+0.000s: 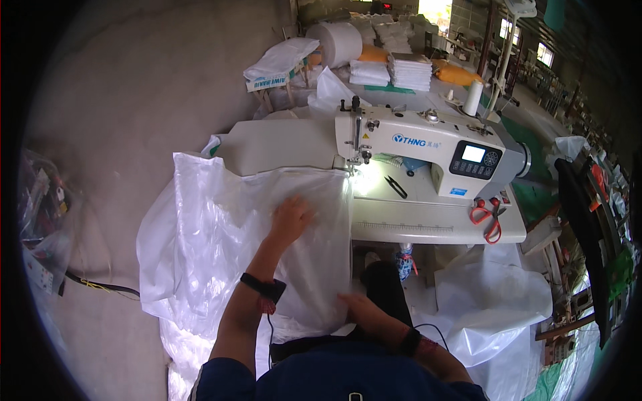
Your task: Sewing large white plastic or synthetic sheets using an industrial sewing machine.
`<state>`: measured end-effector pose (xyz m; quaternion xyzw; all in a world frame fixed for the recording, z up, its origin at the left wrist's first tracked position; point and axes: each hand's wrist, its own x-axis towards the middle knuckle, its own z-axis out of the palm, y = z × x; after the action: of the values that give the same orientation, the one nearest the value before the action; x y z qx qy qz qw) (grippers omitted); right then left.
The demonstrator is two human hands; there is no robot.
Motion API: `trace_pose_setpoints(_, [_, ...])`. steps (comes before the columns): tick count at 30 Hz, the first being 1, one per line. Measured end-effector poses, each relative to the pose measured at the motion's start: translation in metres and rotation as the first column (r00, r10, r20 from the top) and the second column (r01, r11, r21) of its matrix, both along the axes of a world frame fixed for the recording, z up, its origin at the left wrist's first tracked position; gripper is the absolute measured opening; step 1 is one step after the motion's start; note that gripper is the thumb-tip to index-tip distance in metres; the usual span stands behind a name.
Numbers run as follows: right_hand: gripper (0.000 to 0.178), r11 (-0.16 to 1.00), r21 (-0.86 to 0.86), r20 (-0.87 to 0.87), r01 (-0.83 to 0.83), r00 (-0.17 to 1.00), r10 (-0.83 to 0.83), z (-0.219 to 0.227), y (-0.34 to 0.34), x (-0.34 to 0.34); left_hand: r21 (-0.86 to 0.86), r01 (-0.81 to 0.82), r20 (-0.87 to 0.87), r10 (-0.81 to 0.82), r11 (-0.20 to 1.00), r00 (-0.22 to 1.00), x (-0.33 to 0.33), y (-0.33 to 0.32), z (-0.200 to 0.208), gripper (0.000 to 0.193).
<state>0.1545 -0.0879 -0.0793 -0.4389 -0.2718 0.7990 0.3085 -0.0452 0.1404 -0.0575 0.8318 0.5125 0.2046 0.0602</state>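
A white, translucent plastic sheet (227, 227) drapes over the left part of the sewing table and hangs toward my lap. Its right edge runs up to the needle area of a white sewing machine (414, 139), where a lamp glows. My left hand (292, 219) lies flat on the sheet, fingers stretched out, a little below its far edge. Close to my body, my right hand (364, 312) is at the sheet's lower right edge. Motion smears its fingers, so their grip is unclear.
Black thread snips (396, 187) and red-handled scissors (493, 220) lie on the machine bed. A thread cone (473, 98) stands behind the machine. More white plastic sheeting (495, 301) hangs at the right. Stacked white sheets (410, 70) and a large white roll (334, 45) are at the back.
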Motion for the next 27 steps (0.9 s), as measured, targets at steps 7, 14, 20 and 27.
trace_pose_setpoints(7, [0.037,0.925,0.344,0.206,0.159,0.949,-0.240,-0.013,0.055,0.008,0.155,-0.202,-0.201,0.231,0.967,0.952,0.041,-0.099,0.023,0.032])
trace_pose_setpoints(14, [0.036,0.928,0.322,0.199,0.189,0.944,-0.262,-0.003,0.056,-0.006,0.072,-0.413,-0.354,0.410,0.908,0.841,-0.026,-0.068,0.003,0.024])
trace_pose_setpoints(20, [0.043,0.684,0.714,0.478,0.151,0.609,-0.633,0.005,0.102,-0.004,0.188,-0.122,0.031,0.118,0.975,0.992,0.020,-0.059,0.030,0.018])
trace_pose_setpoints(27, [0.045,0.611,0.792,0.567,0.000,0.371,-0.735,-0.006,0.129,-0.022,0.134,0.211,0.327,-0.244,0.968,0.913,0.075,0.029,-0.012,0.034])
